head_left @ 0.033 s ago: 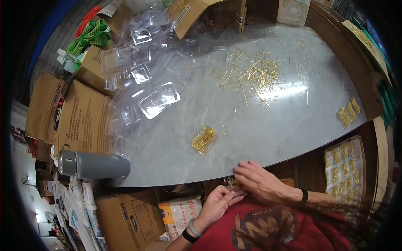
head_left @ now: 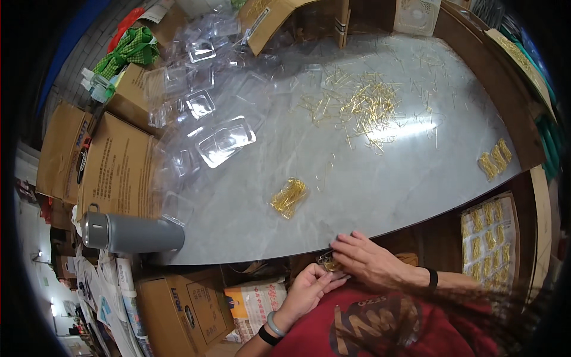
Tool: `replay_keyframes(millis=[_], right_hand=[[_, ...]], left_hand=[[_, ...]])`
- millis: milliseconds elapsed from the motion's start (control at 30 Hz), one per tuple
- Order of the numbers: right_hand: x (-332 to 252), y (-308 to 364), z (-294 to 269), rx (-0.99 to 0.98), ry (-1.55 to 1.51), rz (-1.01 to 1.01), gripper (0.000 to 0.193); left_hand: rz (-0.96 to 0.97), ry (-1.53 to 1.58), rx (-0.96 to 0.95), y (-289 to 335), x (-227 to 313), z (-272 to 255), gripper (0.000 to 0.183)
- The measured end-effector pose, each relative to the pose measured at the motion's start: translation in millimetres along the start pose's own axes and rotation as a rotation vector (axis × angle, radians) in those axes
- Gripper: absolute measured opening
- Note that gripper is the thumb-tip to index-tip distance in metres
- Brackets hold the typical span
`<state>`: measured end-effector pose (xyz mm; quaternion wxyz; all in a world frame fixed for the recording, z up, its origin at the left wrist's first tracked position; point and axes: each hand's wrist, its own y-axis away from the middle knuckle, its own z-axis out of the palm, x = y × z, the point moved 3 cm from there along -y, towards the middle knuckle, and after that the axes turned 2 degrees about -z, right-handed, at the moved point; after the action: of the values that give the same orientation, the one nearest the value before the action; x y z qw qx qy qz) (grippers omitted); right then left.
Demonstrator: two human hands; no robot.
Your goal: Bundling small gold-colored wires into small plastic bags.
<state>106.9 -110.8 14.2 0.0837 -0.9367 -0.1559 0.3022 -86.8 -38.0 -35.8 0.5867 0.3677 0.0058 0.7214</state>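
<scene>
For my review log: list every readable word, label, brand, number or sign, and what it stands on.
Wording and brands are not copied here; print shows on:
Lower cardboard box: dark capitals, clear.
Tall box at left: rows of dark characters, mostly too small.
Neighbouring box: blue capitals, tilted.
Red shirt: large letters, partly hidden.
Printed bag or sheet: red characters, partly legible.

Left hand [head_left: 310, 293] and right hand [head_left: 367, 260]: two are working close together, near
Glinting gold piece [head_left: 327, 263]: at least one is showing between them
Black wristbands [head_left: 433, 278]: two are showing, one per arm
Grey bottle [head_left: 143, 233]: one is showing, near left
Gold wire packet [head_left: 289, 197]: one is resting, near middle
Gold bundles [head_left: 488, 166]: three, apparently, are lying at right
Gold wires [head_left: 372, 106]: dozens are tangling, far middle
Clear trays [head_left: 209, 149]: many are overlapping, left, too layered for counting
</scene>
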Motion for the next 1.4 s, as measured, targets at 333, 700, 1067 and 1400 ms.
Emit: replay_keyframes(millis=[333, 700, 1067, 1400], right_hand=[[3.8, -24.3, -38.8, 0.248, -0.060, -0.096, 0.043], [47.7, -30.1, -53.1, 0.518, -0.254, 0.091, 0.049], [40.8, -8.0, -50.8, 0.354, 0.063, 0.258, 0.057], [58.3, -12.3, -55.2, 0.516, 0.009, 0.474, 0.020]], left_hand=[[0.313, -0.557, 0.062, -21.8, 45.8, 30.1, 0.010], [0.984, -1.711, 0.502, -63.0, 86.0, 73.0, 0.044], [0.881, -1.863, 0.124, -88.0, 77.0, 71.4, 0.053], [0.939, -1.867, 0.136, -85.7, 79.3, 71.3, 0.044]])
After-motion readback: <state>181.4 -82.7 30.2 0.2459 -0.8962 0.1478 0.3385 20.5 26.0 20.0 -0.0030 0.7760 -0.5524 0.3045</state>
